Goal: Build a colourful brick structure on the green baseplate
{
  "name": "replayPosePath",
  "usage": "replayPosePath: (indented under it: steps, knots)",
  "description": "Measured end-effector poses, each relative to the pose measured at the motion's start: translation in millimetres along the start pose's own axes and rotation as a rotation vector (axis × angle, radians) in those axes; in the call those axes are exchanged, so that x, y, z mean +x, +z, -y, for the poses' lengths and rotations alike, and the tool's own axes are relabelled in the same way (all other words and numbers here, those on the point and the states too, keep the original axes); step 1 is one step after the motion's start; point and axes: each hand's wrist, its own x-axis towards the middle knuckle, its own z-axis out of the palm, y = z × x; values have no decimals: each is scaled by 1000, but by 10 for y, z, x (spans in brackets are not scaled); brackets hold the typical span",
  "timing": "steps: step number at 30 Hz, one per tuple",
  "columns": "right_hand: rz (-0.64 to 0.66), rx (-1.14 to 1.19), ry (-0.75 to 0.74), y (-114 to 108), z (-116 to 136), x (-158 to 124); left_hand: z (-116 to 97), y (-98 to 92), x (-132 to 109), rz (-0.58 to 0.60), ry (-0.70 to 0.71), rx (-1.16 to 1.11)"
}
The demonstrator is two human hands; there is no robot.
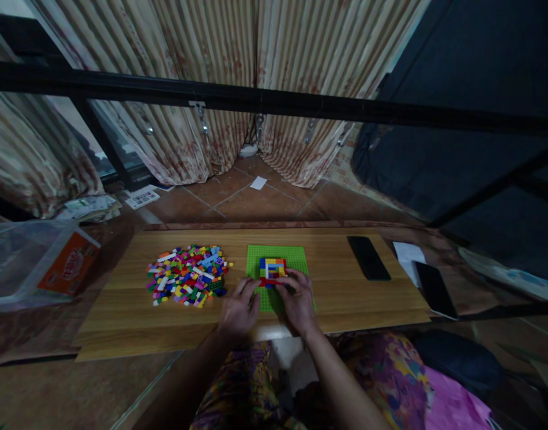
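A green studded baseplate (295, 254) lies on the wooden table, bearing a low block of bricks (276, 263) in white, yellow, blue, orange and red. At the near side of that block is a red brick (268, 281), held between the fingertips of both hands. My left hand (239, 307) pinches its left end, over the plate's left edge. My right hand (297, 298) grips the right end with thumb and fingers, over the plate's right half. The fingers hide part of the near bricks. Left of the plate is a loose pile of small coloured bricks (188, 275).
A black phone (369, 258) lies on the table's right part. Beyond the table's right end are another dark device (434, 288) and papers (408, 258). A clear plastic box (27, 263) stands at the left. A dark metal bar (274, 100) crosses before the curtains.
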Motion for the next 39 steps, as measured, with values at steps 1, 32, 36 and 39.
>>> replayPosePath:
  steps: [1, 32, 36, 39]
  knots:
    - [5, -19, -7, -2, -25, 2, 1, 35, -5, 11, 1, 5]
    - [4, -56, 17, 18, -46, 62, -1, 95, -57, 141, 78, 197]
    - [-87, -8, 103, 7, -74, 48, -7, 96, -66, 145, 88, 207]
    - [-83, -44, 146, 31, -54, 62, -17, 86, -63, 148, 98, 205]
